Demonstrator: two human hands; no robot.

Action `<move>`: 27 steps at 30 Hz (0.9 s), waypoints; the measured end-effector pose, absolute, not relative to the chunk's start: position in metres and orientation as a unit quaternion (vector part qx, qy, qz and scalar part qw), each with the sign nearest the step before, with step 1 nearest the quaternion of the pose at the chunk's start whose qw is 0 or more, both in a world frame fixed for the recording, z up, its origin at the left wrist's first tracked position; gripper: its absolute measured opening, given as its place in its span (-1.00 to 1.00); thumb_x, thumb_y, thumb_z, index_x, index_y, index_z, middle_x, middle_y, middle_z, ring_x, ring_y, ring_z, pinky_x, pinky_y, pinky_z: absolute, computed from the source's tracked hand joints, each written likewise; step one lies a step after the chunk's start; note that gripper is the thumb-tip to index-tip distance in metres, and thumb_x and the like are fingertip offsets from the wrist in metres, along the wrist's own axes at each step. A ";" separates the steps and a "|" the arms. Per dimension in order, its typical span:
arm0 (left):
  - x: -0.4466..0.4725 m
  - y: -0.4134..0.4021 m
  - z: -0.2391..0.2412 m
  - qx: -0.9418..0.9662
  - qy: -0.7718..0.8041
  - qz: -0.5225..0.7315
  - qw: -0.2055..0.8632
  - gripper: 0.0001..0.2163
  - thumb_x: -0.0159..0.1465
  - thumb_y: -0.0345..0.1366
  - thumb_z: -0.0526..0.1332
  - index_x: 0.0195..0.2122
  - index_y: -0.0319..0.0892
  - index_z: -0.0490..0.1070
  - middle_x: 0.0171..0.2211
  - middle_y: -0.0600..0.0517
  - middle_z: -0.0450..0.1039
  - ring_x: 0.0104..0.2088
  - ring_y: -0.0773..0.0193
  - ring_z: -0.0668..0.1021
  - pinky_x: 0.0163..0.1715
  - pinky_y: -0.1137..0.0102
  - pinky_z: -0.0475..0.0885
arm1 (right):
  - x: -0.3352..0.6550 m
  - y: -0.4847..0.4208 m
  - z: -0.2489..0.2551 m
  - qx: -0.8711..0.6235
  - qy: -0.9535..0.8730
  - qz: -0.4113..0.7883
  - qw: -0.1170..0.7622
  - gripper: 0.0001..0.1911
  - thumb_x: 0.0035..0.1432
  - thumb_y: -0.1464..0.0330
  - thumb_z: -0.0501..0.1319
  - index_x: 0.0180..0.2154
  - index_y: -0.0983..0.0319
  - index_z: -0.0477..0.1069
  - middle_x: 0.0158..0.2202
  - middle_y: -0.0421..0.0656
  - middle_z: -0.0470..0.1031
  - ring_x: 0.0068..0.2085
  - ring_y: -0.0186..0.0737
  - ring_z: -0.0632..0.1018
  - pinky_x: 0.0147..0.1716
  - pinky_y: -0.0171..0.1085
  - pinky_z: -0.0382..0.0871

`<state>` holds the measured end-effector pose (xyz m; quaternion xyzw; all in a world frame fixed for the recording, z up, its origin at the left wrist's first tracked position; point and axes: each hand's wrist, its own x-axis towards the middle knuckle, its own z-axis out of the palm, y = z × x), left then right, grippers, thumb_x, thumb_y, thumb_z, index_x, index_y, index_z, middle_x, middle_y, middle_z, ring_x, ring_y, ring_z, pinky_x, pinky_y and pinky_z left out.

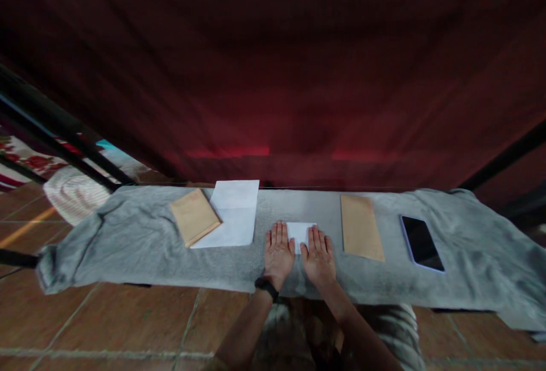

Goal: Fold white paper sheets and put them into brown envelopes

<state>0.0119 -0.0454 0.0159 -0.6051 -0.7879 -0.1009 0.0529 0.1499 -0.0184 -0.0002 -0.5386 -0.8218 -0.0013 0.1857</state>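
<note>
A small folded piece of white paper [301, 230] lies flat on the grey cloth between my hands. My left hand [278, 250] rests flat over its left edge, fingers stretched out and pointing away from me. Over the right edge lies my right hand [319, 257], also flat with its fingers out. Both thumbs point inward across the paper, a little apart. Part of the paper is hidden under the hands. To the left are white sheets with a crease [236, 211], partly covered by a stack of brown envelopes [194, 216]. A single brown envelope [362, 227] lies to the right.
The grey cloth [149, 257] covers a long narrow bench. A phone [423, 243] with a dark screen lies towards its right end. Behind hangs a dark red curtain [298, 86]. Black metal bars [63, 143] stand at the left, and tiled floor [140, 320] shows below.
</note>
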 end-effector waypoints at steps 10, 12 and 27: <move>0.009 -0.046 0.018 -0.615 -0.784 -0.076 0.035 -0.46 0.38 -0.32 -0.12 0.39 -0.27 0.02 0.41 -0.11 0.02 0.41 0.13 0.07 0.36 0.10 0.06 | 0.119 -0.013 0.024 -0.499 -0.853 0.074 0.134 -0.40 0.44 0.26 -0.26 0.34 0.40 0.11 0.38 0.02 0.12 0.39 -0.10 0.13 0.36 -0.05 -0.13; 0.008 -0.046 0.016 -0.615 -0.784 -0.073 0.034 -0.46 0.38 -0.34 -0.12 0.39 -0.28 0.03 0.42 -0.11 0.00 0.41 0.12 0.06 0.36 0.10 0.06 | 0.115 -0.012 0.025 -0.486 -0.861 0.087 0.127 -0.40 0.44 0.27 -0.28 0.34 0.41 0.11 0.38 0.02 0.12 0.39 -0.13 0.12 0.36 -0.07 -0.12; 0.013 -0.046 0.019 -0.614 -0.784 -0.091 0.030 -0.47 0.42 -0.20 -0.08 0.40 -0.14 0.00 0.43 -0.11 -0.03 0.41 0.06 0.07 0.35 0.04 0.03 | 0.142 -0.009 -0.001 -0.508 -0.846 0.017 0.163 -0.42 0.43 0.25 -0.17 0.36 0.39 0.05 0.38 0.07 0.08 0.38 -0.04 0.13 0.33 -0.01 -0.07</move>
